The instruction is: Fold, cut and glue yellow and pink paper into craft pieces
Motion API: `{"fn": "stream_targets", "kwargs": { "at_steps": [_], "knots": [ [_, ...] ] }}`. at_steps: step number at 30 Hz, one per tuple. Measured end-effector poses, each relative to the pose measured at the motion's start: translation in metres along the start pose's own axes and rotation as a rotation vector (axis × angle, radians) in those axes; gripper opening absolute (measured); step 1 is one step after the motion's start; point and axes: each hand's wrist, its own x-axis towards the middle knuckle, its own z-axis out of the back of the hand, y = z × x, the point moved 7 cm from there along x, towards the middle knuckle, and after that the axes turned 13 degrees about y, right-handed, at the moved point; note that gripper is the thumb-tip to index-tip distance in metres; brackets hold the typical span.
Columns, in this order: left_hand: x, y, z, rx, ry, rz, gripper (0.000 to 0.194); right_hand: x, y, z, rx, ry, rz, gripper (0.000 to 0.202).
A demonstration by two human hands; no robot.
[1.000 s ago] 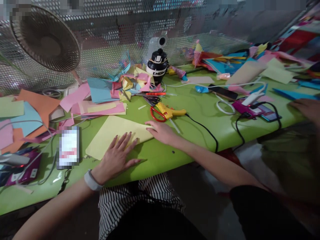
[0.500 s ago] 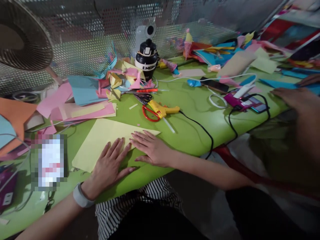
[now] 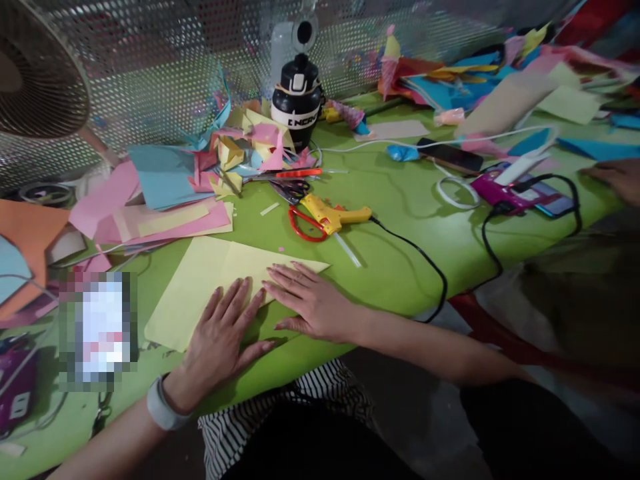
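A pale yellow sheet of paper (image 3: 200, 283) lies on the green table, narrowing to a point at its right end. My left hand (image 3: 223, 337) rests flat across the sheet's lower edge, fingers spread and thumb out over the green surface. To its right, my right hand (image 3: 310, 303) lies palm down, its fingertips on the paper near the pointed end. Both hands are open. Beyond them are a yellow glue gun (image 3: 333, 215) with a clear stick in its nozzle and red-handled scissors (image 3: 305, 230) partly under it.
A black bottle (image 3: 297, 107) stands at the back beside crumpled coloured paper (image 3: 250, 150). A fan (image 3: 37, 73) is at the left. Near a blurred-out phone (image 3: 103, 327) lies a cable. A purple power strip (image 3: 505, 190) and another person's hand (image 3: 617, 177) are at the right.
The view has shifted slightly. The other person's hand at the right has drawn away towards the frame's edge. My two hands stay flat on the paper, almost unmoved.
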Motion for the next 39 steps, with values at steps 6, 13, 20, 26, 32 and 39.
{"fn": "stream_targets", "kwargs": {
  "at_steps": [6,13,20,26,32,39],
  "knots": [
    [-0.0007,-0.0023,0.0019,0.048,-0.019,-0.007,0.083,0.0012,-0.0002,-0.0006,0.016,0.014,0.008,0.073],
    [-0.0004,-0.0028,0.0038,0.068,-0.020,0.005,0.085,0.0031,-0.0018,-0.0012,0.004,0.049,-0.018,0.074],
    [0.0000,-0.0030,0.0054,0.055,-0.036,0.011,0.083,0.0046,-0.0019,-0.0016,0.000,0.057,-0.020,0.075],
    [0.0008,-0.0019,0.0049,0.048,-0.036,0.014,0.083,0.0055,-0.0035,-0.0020,0.006,0.047,-0.023,0.075],
    [0.0023,-0.0003,0.0045,0.050,-0.052,0.007,0.082,0.0062,-0.0057,-0.0033,0.007,0.050,-0.027,0.075],
    [0.0034,0.0000,0.0049,0.076,-0.059,-0.010,0.080,0.0051,-0.0058,-0.0024,-0.015,0.076,-0.039,0.076]
  ]
}}
